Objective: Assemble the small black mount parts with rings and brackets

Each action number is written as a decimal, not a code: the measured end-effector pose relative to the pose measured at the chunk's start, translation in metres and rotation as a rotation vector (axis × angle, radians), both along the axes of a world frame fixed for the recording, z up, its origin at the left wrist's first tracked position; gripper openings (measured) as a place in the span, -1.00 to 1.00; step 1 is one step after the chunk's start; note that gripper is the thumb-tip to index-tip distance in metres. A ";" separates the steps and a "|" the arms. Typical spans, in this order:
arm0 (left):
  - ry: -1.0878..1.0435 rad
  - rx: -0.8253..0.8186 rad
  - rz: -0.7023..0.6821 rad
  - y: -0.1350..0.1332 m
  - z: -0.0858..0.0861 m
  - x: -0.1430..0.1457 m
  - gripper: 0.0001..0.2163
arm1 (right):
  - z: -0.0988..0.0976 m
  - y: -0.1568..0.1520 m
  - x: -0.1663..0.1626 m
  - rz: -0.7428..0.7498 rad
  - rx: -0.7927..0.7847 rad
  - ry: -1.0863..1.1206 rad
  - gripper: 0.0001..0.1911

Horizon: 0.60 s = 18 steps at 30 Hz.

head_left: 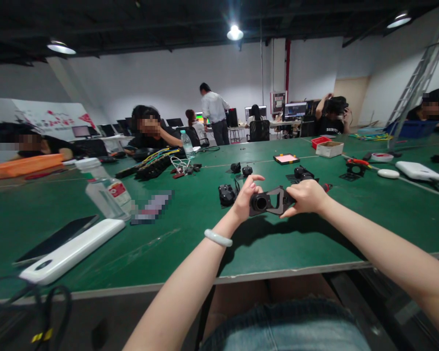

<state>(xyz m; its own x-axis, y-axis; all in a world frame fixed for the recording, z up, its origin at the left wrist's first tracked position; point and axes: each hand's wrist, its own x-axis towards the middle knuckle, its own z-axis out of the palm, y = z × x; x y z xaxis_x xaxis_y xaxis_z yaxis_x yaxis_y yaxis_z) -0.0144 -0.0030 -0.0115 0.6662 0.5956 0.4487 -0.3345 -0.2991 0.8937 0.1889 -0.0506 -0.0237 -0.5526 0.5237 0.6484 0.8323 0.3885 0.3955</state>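
Note:
Between my two hands, just above the green table (pixel 190 243), is a black bracket-like part (pixel 274 201) with a round lens-like ring at its left end and an opening in the middle. My left hand (pixel 246 197) grips the ring end, its index finger stretched out above. The other end is pinched by my right hand (pixel 307 197), whose fingertips are partly hidden. Close behind my left hand sits a chunky black part (pixel 227 195). Smaller black parts (pixel 246 170) lie farther back, and another black part (pixel 302 173) is just beyond my right hand.
To the left are a plastic bottle (pixel 106 190), a white power-bank-like device (pixel 73 251), a dark tablet (pixel 58 239) and bundled cables (pixel 157 163). Rightward lie a small box (pixel 329 148), red-handled pliers (pixel 358 162) and a white device (pixel 417 170). Several people sit across the table.

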 end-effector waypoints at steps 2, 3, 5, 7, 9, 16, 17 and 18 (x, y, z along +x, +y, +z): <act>0.016 -0.031 -0.033 0.001 0.000 0.000 -0.65 | 0.000 0.000 -0.001 0.001 -0.013 -0.005 -0.35; 0.022 -0.051 -0.049 0.001 0.000 0.000 -0.65 | -0.001 -0.001 -0.002 0.001 -0.023 -0.005 -0.35; 0.025 -0.096 -0.081 -0.001 0.002 0.000 -0.65 | -0.001 -0.001 -0.005 0.001 -0.053 -0.002 -0.34; 0.022 -0.134 -0.113 -0.003 0.003 -0.001 -0.65 | -0.002 -0.002 -0.008 0.004 -0.094 0.001 -0.34; 0.016 -0.159 -0.143 -0.004 0.004 -0.001 -0.65 | -0.002 -0.003 -0.010 0.004 -0.130 0.004 -0.34; 0.024 -0.209 -0.154 -0.001 0.006 -0.004 -0.65 | -0.002 -0.007 -0.015 -0.054 -0.213 0.008 -0.32; 0.024 -0.216 -0.153 0.000 0.006 -0.004 -0.66 | -0.002 -0.007 -0.016 -0.067 -0.227 0.011 -0.32; 0.023 -0.223 -0.151 0.000 0.006 -0.005 -0.65 | -0.002 -0.008 -0.017 -0.079 -0.240 0.016 -0.33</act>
<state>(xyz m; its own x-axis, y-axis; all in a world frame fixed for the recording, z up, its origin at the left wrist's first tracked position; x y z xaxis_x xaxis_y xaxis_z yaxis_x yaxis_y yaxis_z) -0.0194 -0.0030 -0.0053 0.7636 0.5711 0.3013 -0.3395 -0.0417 0.9397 0.1718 -0.0585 -0.0259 -0.4945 0.7049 0.5085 0.8692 0.4031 0.2863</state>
